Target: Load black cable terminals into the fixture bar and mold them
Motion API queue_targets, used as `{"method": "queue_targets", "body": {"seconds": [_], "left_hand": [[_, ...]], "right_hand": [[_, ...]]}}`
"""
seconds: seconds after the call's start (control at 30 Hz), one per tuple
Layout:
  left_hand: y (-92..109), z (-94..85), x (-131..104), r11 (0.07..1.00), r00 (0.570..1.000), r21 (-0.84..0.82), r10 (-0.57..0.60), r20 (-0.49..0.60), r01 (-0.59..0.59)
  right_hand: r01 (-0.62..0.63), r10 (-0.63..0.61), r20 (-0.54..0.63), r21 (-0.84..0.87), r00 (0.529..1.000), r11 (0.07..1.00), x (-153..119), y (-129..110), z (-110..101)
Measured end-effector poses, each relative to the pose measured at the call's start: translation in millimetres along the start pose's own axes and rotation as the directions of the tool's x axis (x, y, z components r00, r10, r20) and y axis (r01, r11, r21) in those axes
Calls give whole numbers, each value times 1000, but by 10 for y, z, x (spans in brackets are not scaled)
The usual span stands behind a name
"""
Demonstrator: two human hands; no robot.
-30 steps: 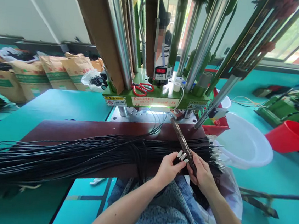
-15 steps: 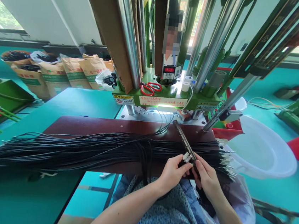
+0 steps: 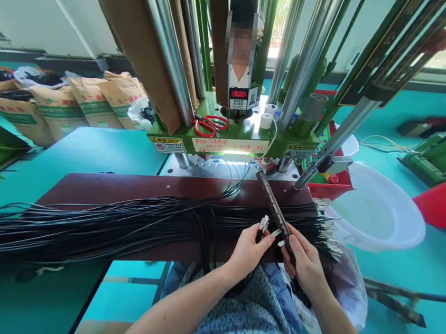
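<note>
My left hand (image 3: 246, 252) is closed around a few black cables, whose pale connector ends (image 3: 264, 223) stick up past my thumb. One connector at my left fingertips reaches toward the side of a dark slotted metal bar (image 3: 273, 201); whether it sits in a slot I cannot tell. My right hand (image 3: 306, 258) grips the near end of that bar, which slants away from me toward the press. Beneath both hands, a thick bundle of black cables (image 3: 121, 225) lies across the brown board (image 3: 97, 188). Its pale connector ends (image 3: 329, 236) fan out at the right.
Ahead stands a green press (image 3: 159, 128) with steel columns and a lit gap, into which several cables run. Red-handled scissors (image 3: 211, 126) rest on it. A white tub (image 3: 412, 224) and red bucket (image 3: 442, 203) stand right; paper sacks (image 3: 82, 102) stand left. A person is behind the press.
My left hand has drawn slightly away from the bar, and the connectors in it now stand upright, apart from the bar. My right hand keeps its hold. The whole view has shifted a little.
</note>
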State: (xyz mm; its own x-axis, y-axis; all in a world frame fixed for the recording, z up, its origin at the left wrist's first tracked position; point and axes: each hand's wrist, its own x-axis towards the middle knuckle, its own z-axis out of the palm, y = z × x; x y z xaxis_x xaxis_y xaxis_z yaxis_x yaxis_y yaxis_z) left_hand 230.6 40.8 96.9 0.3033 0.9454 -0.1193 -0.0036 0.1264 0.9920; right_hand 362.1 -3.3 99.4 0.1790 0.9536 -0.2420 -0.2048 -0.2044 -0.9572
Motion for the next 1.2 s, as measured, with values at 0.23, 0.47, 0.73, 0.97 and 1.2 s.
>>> {"method": "queue_targets", "body": {"seconds": [0.23,0.47,0.73,0.97,1.2], "left_hand": [[91,-24,-47,990,995,117,82,-52,-76],[84,-23,-44,991,995,109,83,-55,-76],[49,-65,-47,988,995,136,88,-52,-80],[172,-114,-56,978,987,-202,26,-158,-58],[157,-78,-24,936,990,-338,-126,-57,99]], "right_hand": [[-24,24,37,-11,999,1000,15,-1,-39],[-22,25,64,-39,998,999,27,11,-49],[97,-83,83,-190,993,977,24,83,-13],[-32,32,-2,14,999,999,4,-32,4],[-47,47,44,3,998,999,0,-24,-19]]}}
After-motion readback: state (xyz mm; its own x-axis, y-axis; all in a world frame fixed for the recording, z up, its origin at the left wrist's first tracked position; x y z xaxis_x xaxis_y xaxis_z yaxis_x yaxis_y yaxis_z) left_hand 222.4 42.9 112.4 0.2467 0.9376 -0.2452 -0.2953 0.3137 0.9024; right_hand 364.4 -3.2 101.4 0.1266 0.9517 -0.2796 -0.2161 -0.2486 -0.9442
